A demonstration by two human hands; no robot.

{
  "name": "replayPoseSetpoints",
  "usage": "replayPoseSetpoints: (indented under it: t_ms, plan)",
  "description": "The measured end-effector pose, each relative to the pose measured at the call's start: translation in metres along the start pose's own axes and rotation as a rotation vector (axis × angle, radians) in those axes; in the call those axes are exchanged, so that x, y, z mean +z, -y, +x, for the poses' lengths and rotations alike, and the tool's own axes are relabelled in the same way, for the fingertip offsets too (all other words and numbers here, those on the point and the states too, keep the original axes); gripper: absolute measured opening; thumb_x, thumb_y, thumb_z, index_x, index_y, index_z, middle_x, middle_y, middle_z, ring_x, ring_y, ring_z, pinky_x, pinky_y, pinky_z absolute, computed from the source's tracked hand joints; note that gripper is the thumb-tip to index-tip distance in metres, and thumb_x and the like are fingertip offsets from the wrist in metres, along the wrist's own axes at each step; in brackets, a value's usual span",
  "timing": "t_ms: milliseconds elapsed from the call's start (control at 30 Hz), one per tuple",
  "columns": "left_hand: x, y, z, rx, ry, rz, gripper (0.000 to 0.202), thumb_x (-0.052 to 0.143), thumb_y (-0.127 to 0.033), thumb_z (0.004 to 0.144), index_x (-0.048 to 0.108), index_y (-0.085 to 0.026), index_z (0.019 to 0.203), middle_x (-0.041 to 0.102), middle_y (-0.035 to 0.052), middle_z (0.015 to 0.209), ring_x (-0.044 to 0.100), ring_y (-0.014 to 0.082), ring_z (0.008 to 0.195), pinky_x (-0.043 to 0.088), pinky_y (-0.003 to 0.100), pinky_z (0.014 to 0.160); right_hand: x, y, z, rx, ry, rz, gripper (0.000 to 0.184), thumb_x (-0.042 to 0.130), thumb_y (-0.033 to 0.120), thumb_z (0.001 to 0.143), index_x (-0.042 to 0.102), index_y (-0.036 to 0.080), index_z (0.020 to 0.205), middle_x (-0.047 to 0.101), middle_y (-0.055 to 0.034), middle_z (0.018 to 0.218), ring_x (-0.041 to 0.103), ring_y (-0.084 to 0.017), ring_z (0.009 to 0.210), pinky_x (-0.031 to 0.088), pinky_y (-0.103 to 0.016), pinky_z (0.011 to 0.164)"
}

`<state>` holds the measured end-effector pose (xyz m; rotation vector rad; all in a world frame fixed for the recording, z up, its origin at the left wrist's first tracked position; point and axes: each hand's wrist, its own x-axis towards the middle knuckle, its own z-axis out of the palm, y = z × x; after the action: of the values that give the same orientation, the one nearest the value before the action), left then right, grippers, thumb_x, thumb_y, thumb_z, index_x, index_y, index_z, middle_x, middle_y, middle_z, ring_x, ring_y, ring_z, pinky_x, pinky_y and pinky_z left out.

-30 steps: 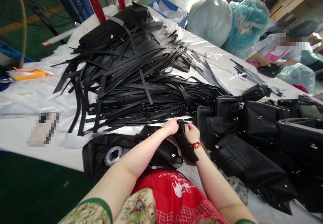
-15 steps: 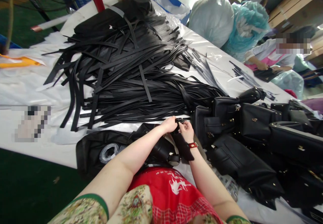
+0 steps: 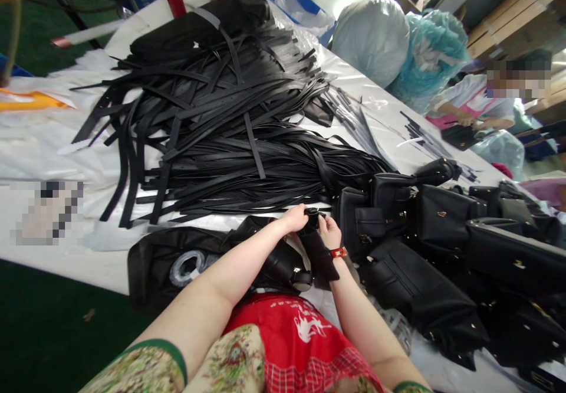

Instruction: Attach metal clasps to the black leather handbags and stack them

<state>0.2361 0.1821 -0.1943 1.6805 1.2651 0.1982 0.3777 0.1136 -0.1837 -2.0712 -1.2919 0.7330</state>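
A black leather bag (image 3: 319, 252) lies in front of me at the table's edge, its dark flap hanging between my forearms. My left hand (image 3: 295, 218) is closed around a small black strap part at the bag's upper end. Right beside it, my right hand (image 3: 329, 232) pinches the same part with thumb and fingertips; the exact fastening is too small to make out. Under my left forearm sits a black rounded piece with gold-coloured hardware (image 3: 297, 271). Beyond my hands spreads a large pile of black straps (image 3: 247, 166).
Finished-looking black bags (image 3: 446, 216) crowd the table at right. A clear tape roll (image 3: 187, 268) rests on black material at left. Wrapped bundles (image 3: 371, 39) and a blue bin (image 3: 305, 12) stand behind. A co-worker (image 3: 477, 104) handles a black item at far right.
My right hand has shifted slightly down and away from the left, fingertips a little apart from it. The left hand stays nearly in place. The view has moved slightly.
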Motion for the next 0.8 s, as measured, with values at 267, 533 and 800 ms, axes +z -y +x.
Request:
replayPoseSetpoints:
  t_ms: [267,533,800]
  plan:
    - [0.002,0.000,-0.001,0.006,-0.010,-0.024,0.034,0.048,-0.017,0.085,0.059,-0.019,0.117,0.066,0.0091,0.117,0.061,0.0214,0.110,0.046,0.028,0.093,-0.005,0.017,-0.006,-0.141,0.093,-0.668,0.031,0.044,0.032,0.090,0.073,0.022,0.092,0.067,-0.0094,0.092,0.061,-0.018,0.079,0.042,-0.026,0.067]
    - [0.008,0.003,-0.002,-0.002,-0.008,-0.068,0.034,0.048,-0.015,0.083,0.063,-0.021,0.113,0.069,0.0064,0.113,0.063,0.0207,0.106,0.048,0.027,0.090,0.009,0.036,-0.002,-0.165,0.290,-0.860,0.024,0.049,0.014,0.084,0.072,0.007,0.079,0.067,-0.0223,0.085,0.065,-0.026,0.081,0.045,-0.034,0.072]
    - [0.011,0.005,0.000,-0.041,-0.023,-0.134,0.037,0.049,-0.013,0.082,0.062,-0.018,0.116,0.068,0.0071,0.116,0.062,0.0207,0.109,0.047,0.027,0.093,0.010,0.025,0.002,-0.160,0.306,-0.777,0.024,0.050,0.022,0.084,0.072,0.013,0.088,0.071,-0.0162,0.090,0.066,-0.022,0.085,0.046,-0.028,0.074]
